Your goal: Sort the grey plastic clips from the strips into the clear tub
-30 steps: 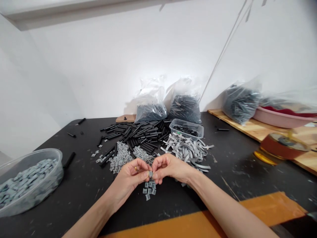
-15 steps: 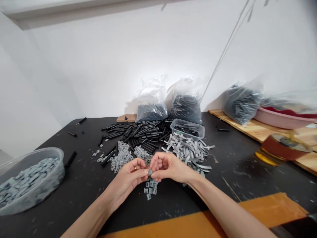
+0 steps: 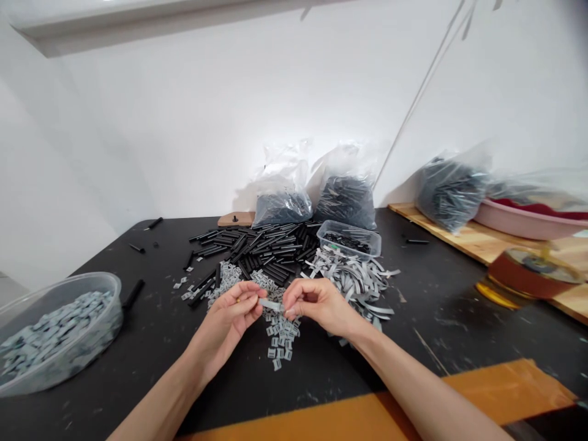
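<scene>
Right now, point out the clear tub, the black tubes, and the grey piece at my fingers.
Clear tub (image 3: pixel 68 275): head view, on its rim.
Black tubes (image 3: pixel 271 245): head view, on the middle of the pile.
Grey piece (image 3: pixel 270 304): head view, on its middle.

One camera sits on the person's head, facing forward and down. It looks from close behind the left hand (image 3: pixel 223 327) and right hand (image 3: pixel 321 306), with the table (image 3: pixel 413 349) beyond them.
</scene>
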`<state>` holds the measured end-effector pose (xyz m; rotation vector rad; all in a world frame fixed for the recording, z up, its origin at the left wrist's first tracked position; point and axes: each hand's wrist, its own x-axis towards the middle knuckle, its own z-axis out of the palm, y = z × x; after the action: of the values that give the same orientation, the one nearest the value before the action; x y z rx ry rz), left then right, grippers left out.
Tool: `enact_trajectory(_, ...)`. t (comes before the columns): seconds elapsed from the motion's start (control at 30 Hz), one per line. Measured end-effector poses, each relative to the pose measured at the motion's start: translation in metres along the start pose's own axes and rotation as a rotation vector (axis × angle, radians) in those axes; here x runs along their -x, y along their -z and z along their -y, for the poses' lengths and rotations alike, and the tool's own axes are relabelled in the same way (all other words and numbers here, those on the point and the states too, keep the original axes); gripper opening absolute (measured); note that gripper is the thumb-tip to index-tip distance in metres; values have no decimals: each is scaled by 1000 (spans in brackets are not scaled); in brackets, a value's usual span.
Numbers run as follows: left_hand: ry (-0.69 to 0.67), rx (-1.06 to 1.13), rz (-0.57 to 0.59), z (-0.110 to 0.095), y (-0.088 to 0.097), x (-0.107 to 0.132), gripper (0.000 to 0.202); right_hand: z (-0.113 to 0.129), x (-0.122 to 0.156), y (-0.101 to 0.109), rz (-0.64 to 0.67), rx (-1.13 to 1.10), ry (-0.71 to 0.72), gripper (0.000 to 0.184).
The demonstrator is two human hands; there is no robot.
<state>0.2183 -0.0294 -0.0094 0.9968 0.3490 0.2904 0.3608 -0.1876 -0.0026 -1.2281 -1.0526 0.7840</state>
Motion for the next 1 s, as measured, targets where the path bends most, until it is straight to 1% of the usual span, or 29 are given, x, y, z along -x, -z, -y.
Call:
enact_trajectory(0.07,41,30,7,4,-1,0,21,0,0,-1,-13,-44,7,9)
enact_trajectory(0.13,92,37,54,8,-4,1,24,0,-1,-2,-17,-48,37,10)
enact_trajectory(0.2,114,47,94,12,-6,2,21,-1,-1,-3,-10,-14,78,10)
enact_trajectory(0.27,111,58,101,15,-7,2,19,-3,-2,-4,-4,38,114,9)
enact_trajectory(0.37,113,25,117,17,-8,3,19,-7,-2,-5,-8,95,137,9)
enact_trajectory(0.43,114,-9,150,17,-8,3,14,-9,-2,-5,-8,127,138,10)
enact_trajectory(0.53,96,-35,183,15,-9,4,10,-10,-2,-4,9,110,90,16)
enact_trajectory(0.63,118,-106,211,11,-11,8,15,-7,-1,-1,35,-21,-32,28)
enact_trajectory(0.7,148,-191,247,9,-12,10,18,-5,0,1,84,-63,-82,33)
enact_trajectory(0.73,156,-236,260,8,-13,11,19,-5,0,1,113,-61,-89,33)
enact_trajectory(0.8,149,-316,255,7,-13,12,21,-5,-1,2,149,-40,-78,28)
enact_trajectory(0.9,101,-391,186,7,-11,10,22,-6,-1,4,124,-8,-47,23)
enact_trajectory(1.0,58,-433,133,8,-8,8,22,-6,-1,7,135,32,-37,25)
